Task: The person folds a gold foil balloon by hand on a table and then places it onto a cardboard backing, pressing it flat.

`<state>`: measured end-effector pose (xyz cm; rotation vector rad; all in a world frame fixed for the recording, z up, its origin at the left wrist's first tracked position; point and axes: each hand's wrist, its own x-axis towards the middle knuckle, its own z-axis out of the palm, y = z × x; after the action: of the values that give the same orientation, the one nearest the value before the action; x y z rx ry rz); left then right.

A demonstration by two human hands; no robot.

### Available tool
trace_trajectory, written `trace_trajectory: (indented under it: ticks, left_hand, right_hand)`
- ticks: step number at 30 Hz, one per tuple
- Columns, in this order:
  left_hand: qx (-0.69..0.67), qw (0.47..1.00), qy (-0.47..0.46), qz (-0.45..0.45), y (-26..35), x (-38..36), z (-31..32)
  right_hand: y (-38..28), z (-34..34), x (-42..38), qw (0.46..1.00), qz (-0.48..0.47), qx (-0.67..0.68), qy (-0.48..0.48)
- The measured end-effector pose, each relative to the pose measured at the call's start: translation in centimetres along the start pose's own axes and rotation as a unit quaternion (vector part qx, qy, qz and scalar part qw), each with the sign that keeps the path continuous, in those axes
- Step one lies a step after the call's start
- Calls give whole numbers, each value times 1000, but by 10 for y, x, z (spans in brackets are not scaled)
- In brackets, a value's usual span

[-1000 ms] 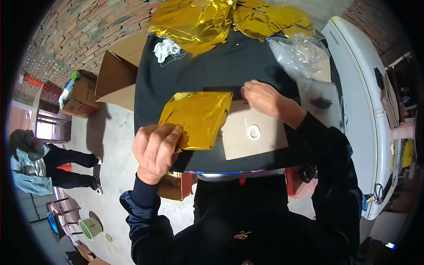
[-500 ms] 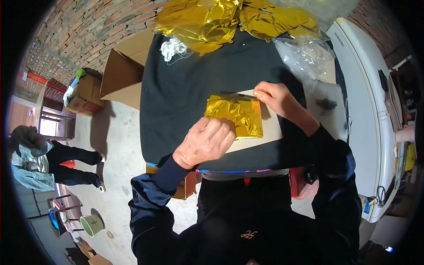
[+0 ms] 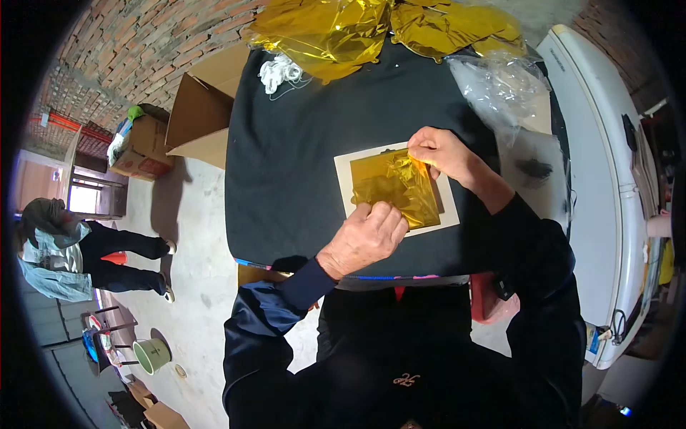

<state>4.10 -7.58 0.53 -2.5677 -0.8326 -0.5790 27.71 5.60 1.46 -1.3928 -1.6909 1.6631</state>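
A folded sheet of shiny gold foil [image 3: 382, 179] lies on a cream card [image 3: 344, 168] on the black-covered table [image 3: 293, 157]. At the foil's upper right corner, my right hand [image 3: 446, 159] is closed in a pinch, with the foil puckered and raised toward it. My left hand [image 3: 368, 237] is closed at the foil's lower edge, knuckles up and fingers curled on it. Its fingertips are partly hidden. The foil creases between both hands, while the card's left and lower right margins show around it.
Larger gold foil pieces [image 3: 321, 36] lie at the far edge, near white string [image 3: 279, 73] and clear plastic bags [image 3: 500, 89]. A white appliance [image 3: 593, 143] stands right. Cardboard boxes [image 3: 204, 114], a green bucket [image 3: 151, 355] and another person [image 3: 107, 257] are on the left.
My left hand has moved right along the foil's lower edge. The card's left part now shows, and the foil at the upper right is bunched up under my right fingers.
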Motion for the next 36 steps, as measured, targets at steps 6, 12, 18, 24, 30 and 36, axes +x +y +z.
trace_trajectory:
  ticks: [6,12,18,24,30,36]
  left_hand:
    - [-14,1000,-18,-6,7,0,8]
    - [-20,999,-26,-16,9,2,11]
    - [-31,998,-45,-31,11,3,9]
    - [-50,997,-54,-36,9,4,7]
    - [-53,997,-21,-46,11,5,12]
    - [-55,997,-27,-46,10,6,11]
  right_hand:
    - [11,0,5,998,-31,-53,29]
    - [13,11,2,942,-152,-265,138]
    - [6,22,-12,863,-223,-405,205]
    - [11,30,-21,814,-353,-449,108]
    - [20,35,-31,819,-363,-444,-7]
    - [25,33,-31,822,-385,-419,-15]
